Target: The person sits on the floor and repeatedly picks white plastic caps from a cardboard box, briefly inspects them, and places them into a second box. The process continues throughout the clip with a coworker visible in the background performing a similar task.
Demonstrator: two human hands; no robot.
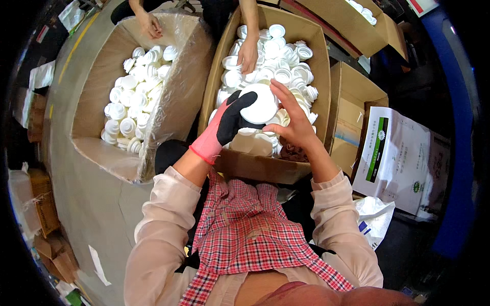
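Observation:
My left hand (234,116), in a pink glove with black palm and fingers, grips a round white plastic piece (259,104), its thumb lying over the near face. Bare, my right hand (293,118) curves around the right side of that piece with thumb and fingers spread; whether the fingertips touch it I cannot tell. Both hands are above a cardboard box (264,166) that holds many white plastic lid-like pieces (283,75). Inside its near right corner lies a dark brown cloth (294,152), partly hidden by my right wrist.
Another person's hand (249,53) reaches into the same box; that person's other hand (150,26) hangs over a plastic-lined box (88,114) of similar white pieces (128,126) on the left. At right stand an open carton (350,114) and a printed white sheet (398,160).

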